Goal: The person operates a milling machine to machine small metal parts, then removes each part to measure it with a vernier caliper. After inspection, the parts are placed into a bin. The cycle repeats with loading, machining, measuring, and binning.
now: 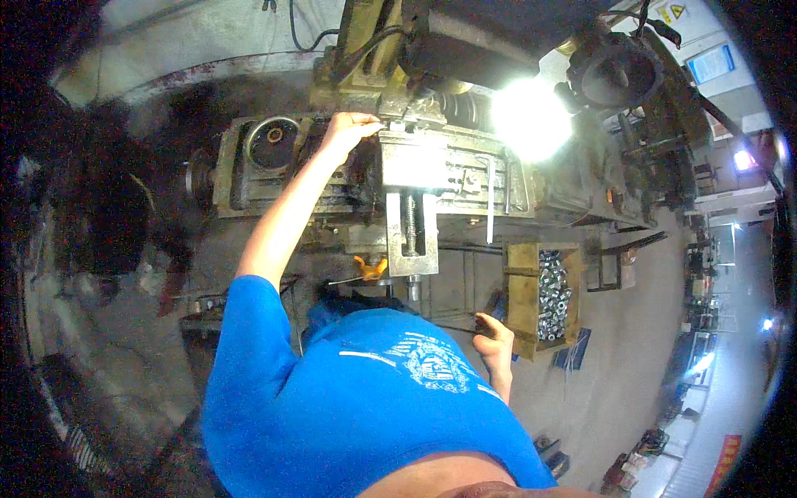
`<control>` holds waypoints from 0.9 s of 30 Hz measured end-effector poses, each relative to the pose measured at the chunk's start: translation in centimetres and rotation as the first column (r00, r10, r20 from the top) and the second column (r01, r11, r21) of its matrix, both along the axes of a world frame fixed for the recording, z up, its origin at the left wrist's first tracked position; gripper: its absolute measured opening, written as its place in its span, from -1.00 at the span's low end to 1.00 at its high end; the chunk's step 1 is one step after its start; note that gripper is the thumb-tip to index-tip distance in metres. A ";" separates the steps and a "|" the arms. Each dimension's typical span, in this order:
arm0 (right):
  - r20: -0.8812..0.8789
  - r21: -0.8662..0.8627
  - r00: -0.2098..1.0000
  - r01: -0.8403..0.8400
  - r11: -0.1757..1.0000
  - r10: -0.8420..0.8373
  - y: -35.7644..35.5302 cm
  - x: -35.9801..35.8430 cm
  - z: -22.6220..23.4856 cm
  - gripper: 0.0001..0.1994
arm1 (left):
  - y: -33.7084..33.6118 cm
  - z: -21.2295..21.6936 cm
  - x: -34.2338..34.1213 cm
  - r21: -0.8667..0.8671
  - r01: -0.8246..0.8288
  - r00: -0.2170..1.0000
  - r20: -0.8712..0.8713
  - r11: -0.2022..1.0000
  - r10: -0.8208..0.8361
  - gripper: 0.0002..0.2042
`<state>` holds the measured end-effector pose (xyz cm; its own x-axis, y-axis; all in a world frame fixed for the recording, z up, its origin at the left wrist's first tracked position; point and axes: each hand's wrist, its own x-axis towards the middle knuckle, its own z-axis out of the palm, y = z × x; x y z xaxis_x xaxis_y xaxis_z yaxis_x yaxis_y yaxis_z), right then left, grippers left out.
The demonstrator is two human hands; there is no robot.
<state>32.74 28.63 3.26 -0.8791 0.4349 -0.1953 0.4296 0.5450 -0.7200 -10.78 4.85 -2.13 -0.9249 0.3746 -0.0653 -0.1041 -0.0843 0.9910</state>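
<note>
My left hand [352, 134] is stretched forward to the far end of a machine vise [413, 234], its fingers and thumb pinched together at the jaws. Whatever sits between those fingertips is too small and glared over to make out. The vise stands on a milling machine's table [477, 181], its screw showing between two rails. Close to my body on the right, my right hand [495, 342] hangs low with thumb and finger apart, and no object shows in it. Left of the wooden box [521, 303], that hand is apart from it.
The box holds many small metal parts [552, 295]. A glaring lamp [531, 119] shines at the right of the machine. A handwheel [272, 143] lies at left, an orange-handled tool [370, 267] below the table, and a pale bent bar [490, 203] hangs over its edge.
</note>
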 end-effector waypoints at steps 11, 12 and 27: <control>0.013 0.032 1.000 -0.004 0.999 0.004 1.0 1.3 -1.4 -0.54 | 1.0 -0.6 1.5 0.196 -0.152 0.976 0.187 0.969 0.115 -0.82; 0.005 0.038 1.000 -0.012 0.999 0.012 1.1 1.5 -1.4 -0.55 | 1.4 -0.5 1.3 0.105 -0.148 0.983 0.125 0.983 0.135 -0.82; 0.090 -0.037 0.993 0.077 0.996 -0.073 2.7 2.1 -2.4 -0.54 | -9.3 1.5 6.8 -0.338 -0.543 0.775 -0.555 0.769 0.303 -0.68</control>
<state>34.86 31.37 0.84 -0.8227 0.4893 -0.2894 0.5311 0.4800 -0.6983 -3.94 -4.45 -0.65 -0.9410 -0.0294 0.3372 0.2864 0.4615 0.8396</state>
